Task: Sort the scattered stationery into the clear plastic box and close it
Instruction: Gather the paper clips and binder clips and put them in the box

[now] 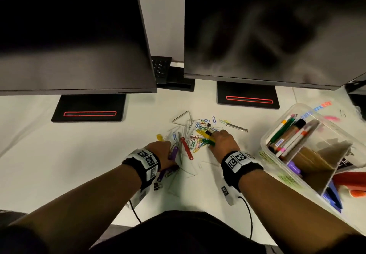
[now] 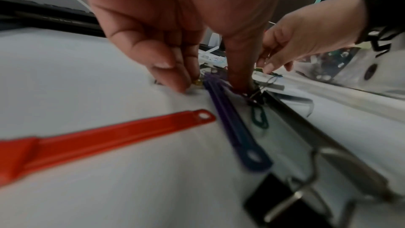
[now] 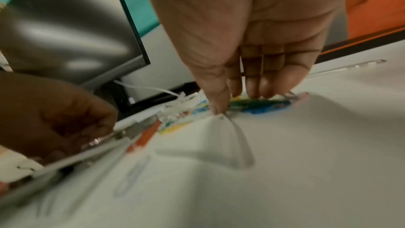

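Low in the head view, a small black binder clip (image 1: 157,186) lies nearest on the white desk (image 1: 59,154). Just above it, the left hand (image 1: 161,149) pinches down into purple strips (image 1: 173,153), and the right hand (image 1: 223,141) presses straightish fingers onto green and yellow pieces in the paper-clip pile (image 1: 195,134) at mid-frame. A metal pen (image 1: 236,127) lies beyond. At the right edge the clear box (image 1: 266,134) stands open, already holding markers (image 1: 287,134); by my reckoning, most small items and the closing remain.
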{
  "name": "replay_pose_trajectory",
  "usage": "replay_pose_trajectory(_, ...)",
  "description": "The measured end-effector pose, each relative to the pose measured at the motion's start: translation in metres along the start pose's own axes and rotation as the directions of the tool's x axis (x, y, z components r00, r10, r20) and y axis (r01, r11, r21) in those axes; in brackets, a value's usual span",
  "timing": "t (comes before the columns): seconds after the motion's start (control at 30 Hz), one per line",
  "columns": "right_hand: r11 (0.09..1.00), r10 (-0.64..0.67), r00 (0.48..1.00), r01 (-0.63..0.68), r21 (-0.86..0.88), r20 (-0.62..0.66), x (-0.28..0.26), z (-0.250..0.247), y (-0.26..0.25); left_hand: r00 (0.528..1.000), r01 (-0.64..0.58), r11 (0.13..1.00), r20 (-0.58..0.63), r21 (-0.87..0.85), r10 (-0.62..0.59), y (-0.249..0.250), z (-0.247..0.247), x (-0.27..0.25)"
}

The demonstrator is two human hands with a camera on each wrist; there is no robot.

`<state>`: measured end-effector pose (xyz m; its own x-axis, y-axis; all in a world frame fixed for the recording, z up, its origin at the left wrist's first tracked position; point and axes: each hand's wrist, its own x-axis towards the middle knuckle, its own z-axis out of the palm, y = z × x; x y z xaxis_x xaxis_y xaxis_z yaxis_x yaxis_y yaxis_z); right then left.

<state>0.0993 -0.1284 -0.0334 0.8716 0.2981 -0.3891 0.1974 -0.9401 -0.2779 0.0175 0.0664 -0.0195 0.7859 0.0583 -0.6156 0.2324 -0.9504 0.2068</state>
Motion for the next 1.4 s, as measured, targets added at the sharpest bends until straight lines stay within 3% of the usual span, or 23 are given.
replay_pose_trajectory(0.3,0.994,0.015,1.0,-0.013,0.109,-0.012,-0.005,0.005,0.003,0.998,-0.034,0.999,-0.044,0.002,0.034,0.001,-0.005,0.004)
replay_pose_trajectory(0.5,0.947,0.179,0.983,-0.159,0.279,-0.045,-0.006,-0.009,0.011,0.991,-0.017,0.978,-0.133,-0.207,-0.01,-0.006,-0.014,0.008)
replay_pose_trajectory(0.63,0.901,0.317,0.936,-0.249,0.354,-0.15,0.008,-0.012,0.023,0.984,-0.022,0.964,-0.177,-0.265,-0.026,-0.012,-0.019,0.009)
replay_pose_trajectory(0.73,0.92,0.367,0.882,-0.298,0.254,-0.295,0.023,-0.013,0.029,0.974,-0.005,0.953,-0.219,-0.302,-0.065,-0.018,-0.026,0.008)
replay_pose_trajectory(0.8,0.913,0.402,0.874,-0.36,0.195,-0.272,0.032,-0.013,0.029,0.967,0.017,0.95,-0.238,-0.313,-0.096,-0.025,-0.029,0.009)
replay_pose_trajectory(0.9,0.926,0.377,0.91,-0.375,0.044,-0.171,0.044,-0.009,0.033,0.961,0.056,0.948,-0.239,-0.312,-0.136,-0.035,-0.03,0.008)
replay_pose_trajectory(1.17,0.965,0.203,0.97,-0.222,-0.139,-0.137,0.042,-0.006,0.034,0.964,0.07,0.934,-0.215,-0.352,-0.153,-0.038,-0.027,0.009)
replay_pose_trajectory(1.4,0.96,0.21,0.973,-0.224,-0.166,-0.097,0.03,-0.008,0.028,0.968,0.064,0.916,-0.2,-0.396,-0.154,-0.04,-0.029,0.013)
